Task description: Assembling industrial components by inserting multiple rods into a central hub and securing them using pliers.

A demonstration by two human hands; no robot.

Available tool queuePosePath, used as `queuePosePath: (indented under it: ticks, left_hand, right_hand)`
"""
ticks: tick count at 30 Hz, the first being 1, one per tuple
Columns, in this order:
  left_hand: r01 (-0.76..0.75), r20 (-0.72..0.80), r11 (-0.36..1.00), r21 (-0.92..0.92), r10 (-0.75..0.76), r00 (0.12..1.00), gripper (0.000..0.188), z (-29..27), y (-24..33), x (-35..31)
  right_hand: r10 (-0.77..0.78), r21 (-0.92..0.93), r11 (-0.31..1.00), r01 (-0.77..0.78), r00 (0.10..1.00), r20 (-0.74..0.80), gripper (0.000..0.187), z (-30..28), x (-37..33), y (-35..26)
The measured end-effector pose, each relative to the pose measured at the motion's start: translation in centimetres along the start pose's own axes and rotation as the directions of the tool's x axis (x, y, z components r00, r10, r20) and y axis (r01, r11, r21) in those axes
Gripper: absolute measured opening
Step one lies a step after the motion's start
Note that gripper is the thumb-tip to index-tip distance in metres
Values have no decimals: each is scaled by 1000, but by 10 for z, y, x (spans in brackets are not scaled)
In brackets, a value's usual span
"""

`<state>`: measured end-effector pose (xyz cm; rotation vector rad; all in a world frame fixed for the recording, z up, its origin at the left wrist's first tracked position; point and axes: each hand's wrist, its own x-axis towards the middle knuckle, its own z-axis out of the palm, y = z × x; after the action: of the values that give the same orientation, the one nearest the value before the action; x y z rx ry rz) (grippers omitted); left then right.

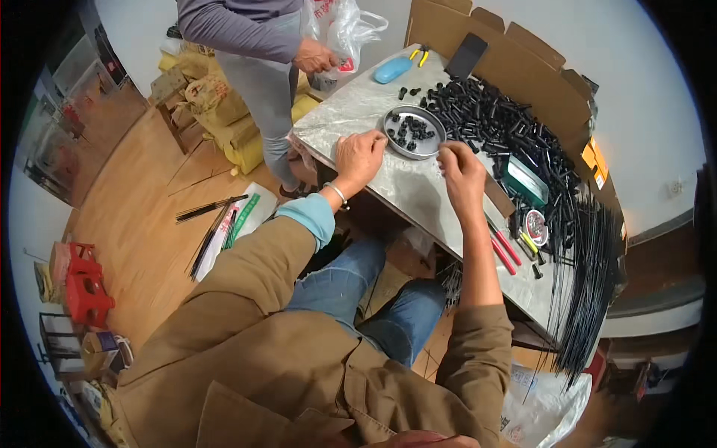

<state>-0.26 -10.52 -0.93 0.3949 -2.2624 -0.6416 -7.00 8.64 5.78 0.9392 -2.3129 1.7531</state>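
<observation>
A shallow round metal tray (413, 155) with several small black parts (409, 133) in it sits near the front of the table. At its left rim are the closed fingertips of my left hand (361, 158). My right hand (464, 170) is closed at the right front of the rim, its fingers curled. Both hands appear to grip the tray by its edge. Behind the tray spreads a large heap of short black tubular pieces (497, 112). A few loose black parts (404, 93) lie just beyond the rim.
Red-handled pliers (506, 250), a green-and-white box (525, 181) and a small round container (535, 224) lie to the right. Long black rods (590, 291) overhang the table's right end. Cardboard (515, 52) lines the back. Another person's hand (314, 56) holds a plastic bag (340, 33).
</observation>
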Motion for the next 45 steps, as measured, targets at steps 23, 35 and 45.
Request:
queuePosePath:
  ticks: [23,35,45]
  left_hand:
    - [-54,8,995,-85,55,998,10,3,6,-1]
    - [-53,2,998,-38,53,999,12,2,-4,-5]
    - [-46,-30,997,-61,44,999,11,4,3,-9]
  right_hand:
    - [165,-586,795,155,875,455,59,36,79,49]
    - [-20,-586,736,339,876,483,54,61,76,57]
    - [47,-653,707,272,903,426,38,62,68,47]
